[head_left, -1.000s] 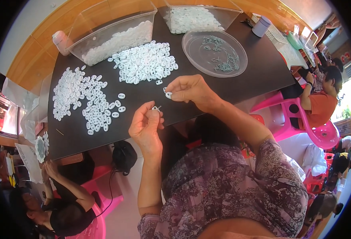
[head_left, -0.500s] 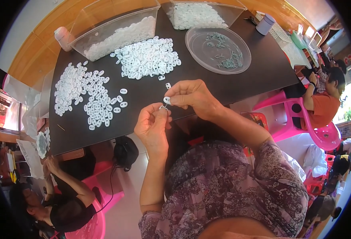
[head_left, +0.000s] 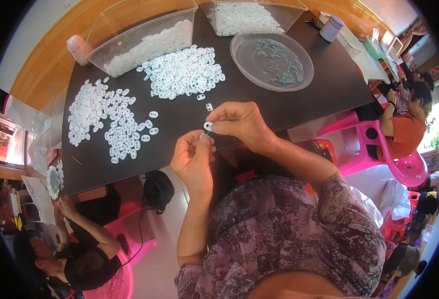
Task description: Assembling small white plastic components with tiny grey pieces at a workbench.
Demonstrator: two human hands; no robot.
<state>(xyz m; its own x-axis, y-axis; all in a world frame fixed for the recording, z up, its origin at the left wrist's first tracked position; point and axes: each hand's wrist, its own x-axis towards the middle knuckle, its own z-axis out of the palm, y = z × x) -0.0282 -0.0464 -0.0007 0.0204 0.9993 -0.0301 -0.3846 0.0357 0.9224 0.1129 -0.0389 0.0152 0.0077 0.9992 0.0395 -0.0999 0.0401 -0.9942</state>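
Across the dark worktop point(head_left: 179, 117) lie two loose heaps of small white plastic rings point(head_left: 184, 77), with two clear tubs point(head_left: 139, 42) of the same pieces behind them and a round clear tray point(head_left: 272, 62) of greyish bits to the right. Over the near edge, the right hand point(head_left: 239, 122) pinches one white ring point(head_left: 208, 126) between closed fingers. The left hand point(head_left: 193, 159) meets it there, fingers closed on a tiny piece too small to make out.

clear plastic bag point(head_left: 41, 130) | table's left edge | crumpled
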